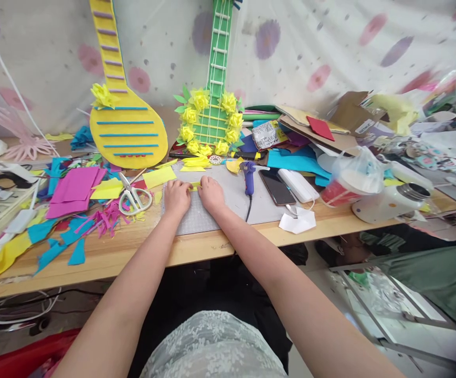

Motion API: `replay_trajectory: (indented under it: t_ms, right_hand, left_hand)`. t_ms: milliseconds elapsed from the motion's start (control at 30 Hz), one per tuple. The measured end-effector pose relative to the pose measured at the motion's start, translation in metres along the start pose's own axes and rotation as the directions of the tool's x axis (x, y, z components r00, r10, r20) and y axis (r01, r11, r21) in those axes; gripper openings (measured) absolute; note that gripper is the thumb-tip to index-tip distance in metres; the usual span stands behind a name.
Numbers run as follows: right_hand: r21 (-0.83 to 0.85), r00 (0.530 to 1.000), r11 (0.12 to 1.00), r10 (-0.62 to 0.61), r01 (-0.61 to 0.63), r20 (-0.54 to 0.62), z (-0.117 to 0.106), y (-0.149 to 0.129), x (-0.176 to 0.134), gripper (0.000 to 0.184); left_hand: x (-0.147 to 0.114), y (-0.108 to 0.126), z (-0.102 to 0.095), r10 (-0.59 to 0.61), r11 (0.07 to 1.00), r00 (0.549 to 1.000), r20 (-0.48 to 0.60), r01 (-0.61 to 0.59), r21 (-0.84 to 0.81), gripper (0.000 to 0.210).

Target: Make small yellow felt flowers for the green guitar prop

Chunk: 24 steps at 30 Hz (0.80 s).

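Note:
A narrow yellow paper strip (pixel 195 186) lies low over the grey cutting mat (pixel 196 218), stretched between my two hands. My left hand (pixel 177 197) has its fingers closed on the strip's left end. At the right end, my right hand (pixel 211 193) pinches it with curled fingers. Just behind them rest more yellow paper pieces (pixel 193 168). A purple glue gun (pixel 248 178) stands to the right of my right hand. White-handled scissors (pixel 134 201) lie left of my left hand, among paper scraps.
At the back lean a yellow paper instrument (pixel 129 131) and a green one (pixel 219 79) ringed with yellow flowers. Magenta sheets (pixel 74 191) and blue scraps (pixel 78 253) cover the left. Rightward are a phone (pixel 277 187), a cup (pixel 340 190) and an uncapped bottle (pixel 385 202).

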State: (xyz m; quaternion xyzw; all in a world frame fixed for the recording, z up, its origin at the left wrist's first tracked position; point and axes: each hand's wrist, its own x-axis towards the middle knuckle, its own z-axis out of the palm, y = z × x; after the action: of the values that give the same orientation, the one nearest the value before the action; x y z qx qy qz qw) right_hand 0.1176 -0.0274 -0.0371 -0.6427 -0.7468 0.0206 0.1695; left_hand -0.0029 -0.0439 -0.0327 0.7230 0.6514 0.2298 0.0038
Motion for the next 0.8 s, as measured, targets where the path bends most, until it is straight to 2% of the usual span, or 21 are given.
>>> replay_trajectory:
  t_ms: [133,367,600,800]
  right_hand:
    - [0.006,1.000,1.000,0.000,0.000,-0.010,-0.0009,0.0000,-0.0009,0.020]
    - [0.002,0.988,1.000,0.017,-0.017,-0.156,-0.0001,0.0011,-0.0026,0.025]
    - [0.090,0.983,0.996,0.022,-0.006,-0.182,0.0009,0.0041,-0.0033,0.023]
    - [0.181,0.987,0.983,0.056,-0.028,-0.150,0.0041,0.0085,-0.0013,0.025]
  left_hand:
    - [0.0001,0.0020,0.0021,0.002,0.999,0.998,-0.058,0.001,0.048,0.020]
    - [0.0043,0.0037,0.0052,-0.050,0.998,0.997,-0.055,0.052,0.045,0.018]
    - [0.0048,0.0053,0.0046,-0.163,0.986,0.986,-0.016,0.163,-0.013,0.016]
    - [0.0059,0.0030,0.0046,-0.234,0.969,0.972,0.002,0.233,-0.079,0.017]
